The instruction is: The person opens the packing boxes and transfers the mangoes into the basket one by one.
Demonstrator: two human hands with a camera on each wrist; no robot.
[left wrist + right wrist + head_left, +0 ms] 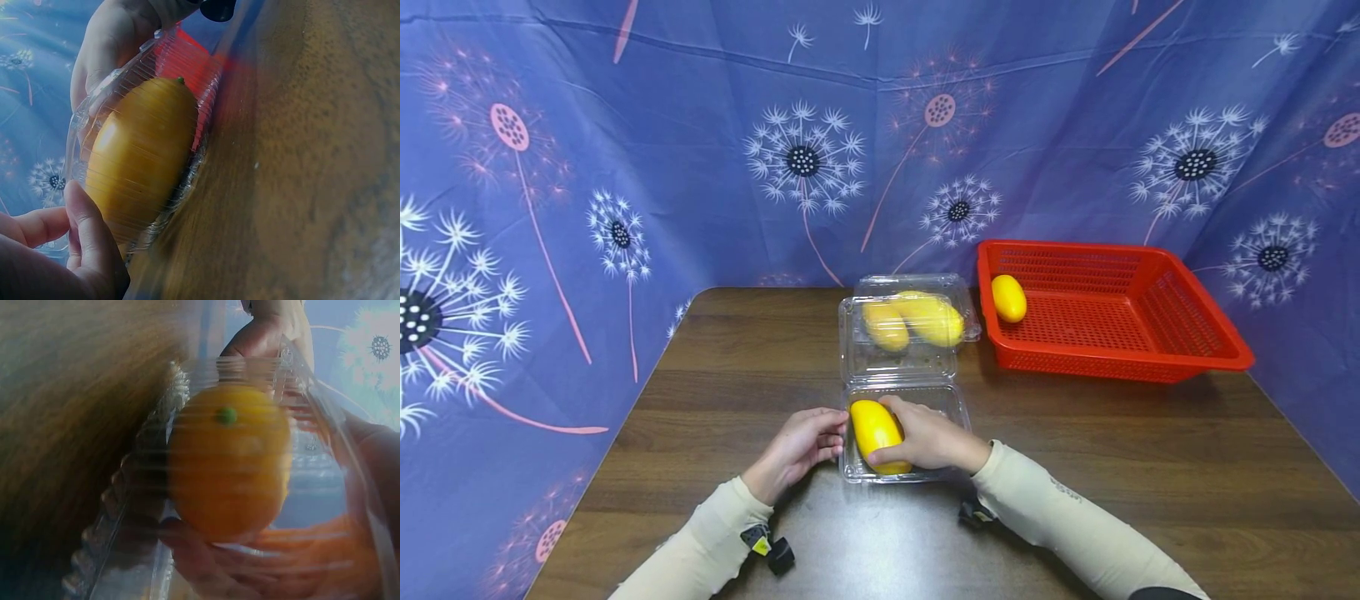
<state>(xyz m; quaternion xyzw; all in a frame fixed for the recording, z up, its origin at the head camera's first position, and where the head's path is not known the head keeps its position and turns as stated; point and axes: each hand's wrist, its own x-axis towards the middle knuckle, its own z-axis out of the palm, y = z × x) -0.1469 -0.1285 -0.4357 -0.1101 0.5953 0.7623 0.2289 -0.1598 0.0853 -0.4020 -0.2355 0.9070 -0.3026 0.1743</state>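
Observation:
A yellow mango [872, 425] lies lengthwise in the left part of a clear plastic clamshell box [856, 476], whose lid [898, 368] is tipped back, away from me. My right hand [932, 435] grips the mango from its right side, thumb near and fingers far; the right wrist view shows the mango's green stem end [226, 415] through the ribbed wall. At the box's left edge is my left hand [801, 443]. In the left wrist view its thumb and fingers [87, 219] pinch the rim beside the mango.
Behind the lid, a second clear box [966, 321] holds yellow mangoes [934, 321]. A red plastic basket [1112, 367] stands at the back right with one mango [1009, 298] at its left end. A patterned blue cloth [715, 167] hangs behind the wooden table [722, 350].

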